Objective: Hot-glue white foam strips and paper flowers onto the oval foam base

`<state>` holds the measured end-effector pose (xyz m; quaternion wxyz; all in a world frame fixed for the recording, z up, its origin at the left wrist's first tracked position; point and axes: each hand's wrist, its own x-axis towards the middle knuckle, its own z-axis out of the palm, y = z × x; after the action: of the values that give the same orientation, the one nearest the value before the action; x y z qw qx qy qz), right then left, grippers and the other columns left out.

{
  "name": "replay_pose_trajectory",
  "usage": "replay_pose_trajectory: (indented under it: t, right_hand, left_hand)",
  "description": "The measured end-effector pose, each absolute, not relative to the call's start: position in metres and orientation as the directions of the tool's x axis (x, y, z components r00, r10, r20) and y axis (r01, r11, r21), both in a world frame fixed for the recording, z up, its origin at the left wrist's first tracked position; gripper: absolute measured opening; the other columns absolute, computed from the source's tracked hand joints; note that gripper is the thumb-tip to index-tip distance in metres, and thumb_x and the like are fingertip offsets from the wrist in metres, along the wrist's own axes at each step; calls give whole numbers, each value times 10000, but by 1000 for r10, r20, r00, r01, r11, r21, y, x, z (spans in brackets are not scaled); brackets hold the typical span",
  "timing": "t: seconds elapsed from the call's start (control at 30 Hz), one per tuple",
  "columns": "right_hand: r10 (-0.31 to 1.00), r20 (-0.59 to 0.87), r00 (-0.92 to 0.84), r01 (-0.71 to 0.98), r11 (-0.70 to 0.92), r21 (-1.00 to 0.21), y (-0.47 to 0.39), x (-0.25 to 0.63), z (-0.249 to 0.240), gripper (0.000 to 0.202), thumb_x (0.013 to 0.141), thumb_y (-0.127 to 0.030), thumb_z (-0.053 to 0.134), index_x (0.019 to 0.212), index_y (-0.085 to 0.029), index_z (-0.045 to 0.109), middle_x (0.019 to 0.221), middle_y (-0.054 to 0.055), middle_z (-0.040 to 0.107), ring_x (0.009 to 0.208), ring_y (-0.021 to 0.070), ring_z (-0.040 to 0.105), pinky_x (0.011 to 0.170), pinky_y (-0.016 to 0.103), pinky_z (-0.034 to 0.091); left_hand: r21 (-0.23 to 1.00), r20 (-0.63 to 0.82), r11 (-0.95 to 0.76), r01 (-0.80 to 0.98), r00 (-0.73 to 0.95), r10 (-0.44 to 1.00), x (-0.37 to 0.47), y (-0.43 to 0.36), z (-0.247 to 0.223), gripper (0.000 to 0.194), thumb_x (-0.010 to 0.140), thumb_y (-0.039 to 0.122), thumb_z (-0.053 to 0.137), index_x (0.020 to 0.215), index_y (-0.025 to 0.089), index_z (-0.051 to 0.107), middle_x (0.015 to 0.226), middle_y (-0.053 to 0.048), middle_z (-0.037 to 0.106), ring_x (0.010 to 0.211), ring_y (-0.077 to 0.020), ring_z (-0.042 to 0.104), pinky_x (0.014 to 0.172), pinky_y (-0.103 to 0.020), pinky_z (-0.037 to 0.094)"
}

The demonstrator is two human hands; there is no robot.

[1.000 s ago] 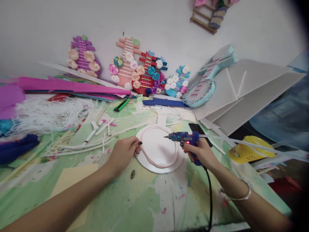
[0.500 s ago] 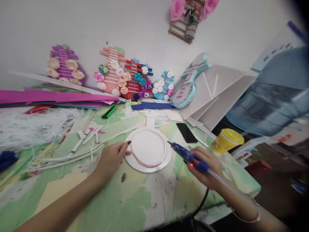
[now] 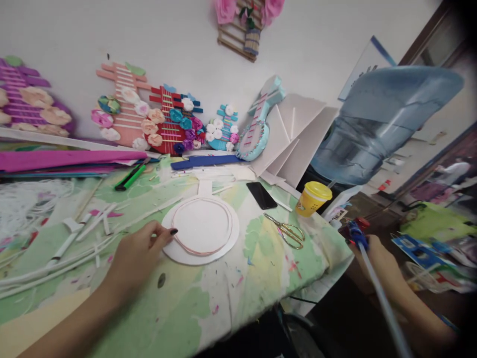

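Note:
A round white board (image 3: 201, 226) with a narrow neck lies flat on the table, a thin pinkish cord looped in a ring on its face. My left hand (image 3: 139, 248) is at the board's left edge, its fingers curled and the dark-nailed fingertip touching the rim by the cord; whether it pinches anything is too small to tell. Off the table's right edge, my right hand (image 3: 380, 258) is wrapped round a blue glue gun (image 3: 357, 233) with a small red light, a whitish stick trailing from its rear.
Gold scissors (image 3: 286, 229), a black phone (image 3: 261, 195) and a yellow cup (image 3: 313, 198) sit right of the board. White strips and a green cutter (image 3: 130, 177) lie left. Decorated instrument shapes line the wall; a large water bottle (image 3: 372, 124) stands right.
The view has turned right. My right hand has carried the glue gun away from the board, past the table's right edge, and the scissors now show fully. My left hand stays at the board's left rim.

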<state>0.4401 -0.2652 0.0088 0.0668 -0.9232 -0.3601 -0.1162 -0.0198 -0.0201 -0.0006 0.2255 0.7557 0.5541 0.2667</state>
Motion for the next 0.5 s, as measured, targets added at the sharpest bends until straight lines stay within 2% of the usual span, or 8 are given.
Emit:
replay_pose_trajectory:
  t: [0.07, 0.2, 0.37, 0.5]
  right_hand:
    - [639, 227, 735, 654, -756, 9, -257, 457, 4, 366, 871, -374, 400, 1001, -45, 490, 910, 231, 603, 773, 314, 626, 615, 352, 458]
    - [667, 149, 730, 663, -744, 79, -231, 463, -9, 318, 857, -300, 448, 972, -17, 541, 939, 246, 607, 868, 305, 623, 700, 331, 473]
    - [690, 90, 718, 677, -723, 137, -199, 458, -14, 438, 864, -381, 448, 1030, 2, 577, 1051, 271, 597, 1022, 354, 582, 780, 367, 472]
    - [670, 79, 738, 653, -739, 162, -184, 460, -10, 531, 871, -432, 409, 1064, 32, 580, 1056, 306, 591, 1021, 385, 579, 751, 413, 480]
  left_hand:
    - [595, 178, -318, 739, 265, 948, -19, -21, -2, 292, 846, 431, 400, 668, 224, 505, 601, 8, 611, 605, -196, 570, 573, -281, 339]
    - [574, 187, -337, 746, 281, 941, -21, -20, -3, 308, 864, 434, 384, 663, 226, 489, 604, 4, 615, 616, -200, 574, 575, -283, 333]
    - [631, 141, -300, 716, 274, 951, -23, -17, -2, 307, 886, 425, 365, 673, 223, 460, 725, 4, 682, 706, -195, 613, 602, -272, 355]
    - [627, 131, -297, 720, 279, 951, -24, -17, -3, 309, 890, 429, 356, 692, 225, 479, 735, 2, 676, 699, -192, 604, 611, -280, 359]
